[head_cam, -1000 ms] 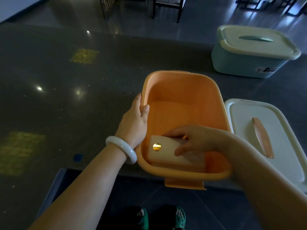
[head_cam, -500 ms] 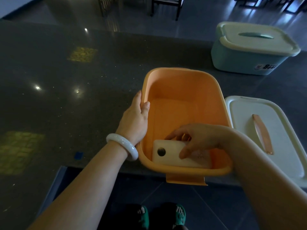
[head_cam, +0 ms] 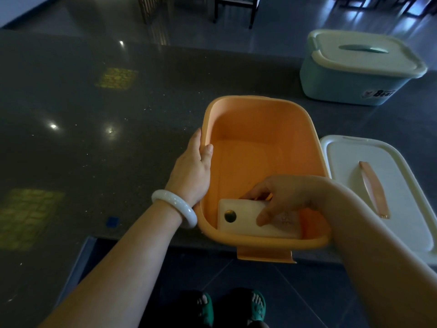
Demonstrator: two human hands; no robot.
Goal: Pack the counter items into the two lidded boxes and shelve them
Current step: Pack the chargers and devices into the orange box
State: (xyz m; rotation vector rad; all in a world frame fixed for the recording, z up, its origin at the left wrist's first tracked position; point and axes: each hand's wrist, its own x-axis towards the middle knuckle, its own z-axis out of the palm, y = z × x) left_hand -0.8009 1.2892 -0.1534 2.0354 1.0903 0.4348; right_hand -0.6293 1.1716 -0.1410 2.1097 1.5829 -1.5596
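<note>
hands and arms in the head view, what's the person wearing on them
Both forearms are bare, with no sleeves showing. The left hand has a smooth, thick white bangle round the wrist. The right hand shows no ring, watch or glove. No markings are visible on either arm.

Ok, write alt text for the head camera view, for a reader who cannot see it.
A person's right hand grips a flat cream case inside an open orange box, while the left hand holds the box's left rim. The box's white lid lies beside it on the dark counter; a closed blue-green box stands farther back.
</note>
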